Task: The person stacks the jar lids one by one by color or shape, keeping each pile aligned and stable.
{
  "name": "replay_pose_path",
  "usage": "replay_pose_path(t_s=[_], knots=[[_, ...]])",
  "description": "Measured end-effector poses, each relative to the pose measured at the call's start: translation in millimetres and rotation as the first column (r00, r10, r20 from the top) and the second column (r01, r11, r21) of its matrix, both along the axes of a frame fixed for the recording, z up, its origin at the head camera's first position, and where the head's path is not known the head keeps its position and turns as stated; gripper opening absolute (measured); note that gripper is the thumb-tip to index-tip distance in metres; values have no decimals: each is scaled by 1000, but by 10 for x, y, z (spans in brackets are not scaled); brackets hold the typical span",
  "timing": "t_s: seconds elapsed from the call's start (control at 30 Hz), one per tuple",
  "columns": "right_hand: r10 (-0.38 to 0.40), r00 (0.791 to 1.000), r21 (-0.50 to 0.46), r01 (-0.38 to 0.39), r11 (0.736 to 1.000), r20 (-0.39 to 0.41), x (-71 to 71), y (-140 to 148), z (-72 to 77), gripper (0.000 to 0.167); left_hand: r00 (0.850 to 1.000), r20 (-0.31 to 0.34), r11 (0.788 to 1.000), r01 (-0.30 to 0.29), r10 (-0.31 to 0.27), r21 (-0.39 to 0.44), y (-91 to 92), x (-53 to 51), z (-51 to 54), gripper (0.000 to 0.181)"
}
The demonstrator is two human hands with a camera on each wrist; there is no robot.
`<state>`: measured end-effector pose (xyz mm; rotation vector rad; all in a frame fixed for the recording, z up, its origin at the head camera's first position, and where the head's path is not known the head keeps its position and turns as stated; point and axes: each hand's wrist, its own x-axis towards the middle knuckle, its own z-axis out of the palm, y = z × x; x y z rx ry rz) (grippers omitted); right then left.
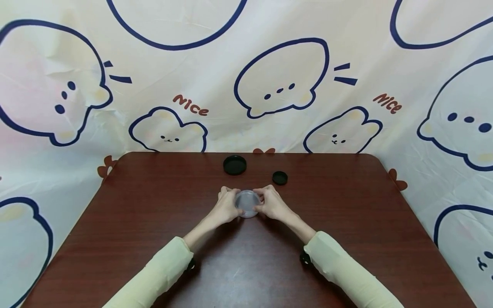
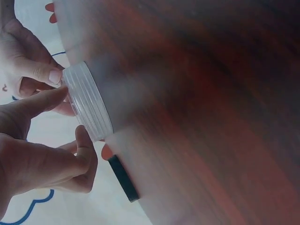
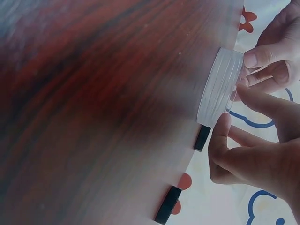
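Observation:
Both hands hold a clear round plastic container point(image 1: 247, 203) over the middle of the table. Its side wall point(image 2: 88, 101) shows several ridges in the left wrist view. The left hand point(image 1: 227, 205) pinches it from the left, thumb on the near side and fingers farther back. From the other side, the right hand point(image 1: 272, 202) grips the rim between thumb and fingers. Beyond the hands lie a larger black round lid point(image 1: 234, 165) and, to its right, a smaller black round lid point(image 1: 280, 178). Whether the container touches the table cannot be told.
The dark brown wooden table point(image 1: 154, 226) has rounded far corners. Behind it and at both sides hangs a pale cloth point(image 1: 285, 132) printed with blue cartoon outlines. Dark bands point(image 1: 305, 258) show near the sleeve cuffs.

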<state>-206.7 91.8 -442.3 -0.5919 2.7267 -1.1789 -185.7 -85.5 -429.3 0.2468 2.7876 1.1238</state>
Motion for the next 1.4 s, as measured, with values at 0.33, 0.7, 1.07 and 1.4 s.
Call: replay_pose_path(t_s=[0.33,0.7,1.07,1.4], knots=[[51,999,7,-51,999,-11,-34,10,35,52,999,-7,999,41,-41,-11,-32,-30,6,65],[46,998,31,-47,998,36,-60,8,47,53,997,43,998,61,-62,15,-67,-94,5,61],[26,999,20,-27,999,36,-90,12,61,51,999,19,997,42,-44,66,-133,-154,42,59],[24,1000,-49,-23,999,12,-182,49,85,42,1000,19,999,-18,18,40,-252,-255,55,55]])
